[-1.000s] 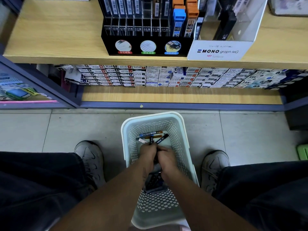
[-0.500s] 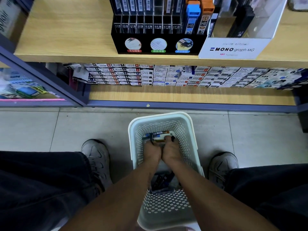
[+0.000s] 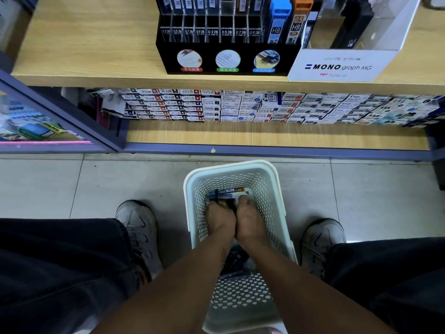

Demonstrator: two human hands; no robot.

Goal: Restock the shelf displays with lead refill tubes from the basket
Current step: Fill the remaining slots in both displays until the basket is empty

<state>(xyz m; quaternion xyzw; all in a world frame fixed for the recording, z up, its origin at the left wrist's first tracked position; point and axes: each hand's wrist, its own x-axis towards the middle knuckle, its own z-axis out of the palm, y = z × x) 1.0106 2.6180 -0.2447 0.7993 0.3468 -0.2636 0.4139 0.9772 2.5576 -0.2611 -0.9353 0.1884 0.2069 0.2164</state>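
Both hands are down in the basket (image 3: 277,179) on the floor, left hand (image 3: 220,219) clamped on dark tubes (image 3: 225,192), right hand (image 3: 249,219) curled beside it, contents unclear; advise squaring the bundle before lifting to the black rack (image 3: 224,56).

Premises: stationery shop, retail aisle. Evidence: wooden shelf (image 3: 96,44) carrying black lead display (image 3: 226,56) with grade labels, white "MONO graph MG" display box (image 3: 337,66); lower shelf (image 3: 265,133) stacked with small labelled boxes (image 3: 216,107); tiled floor (image 3: 72,184); stock basket (image 3: 272,179) on floor.
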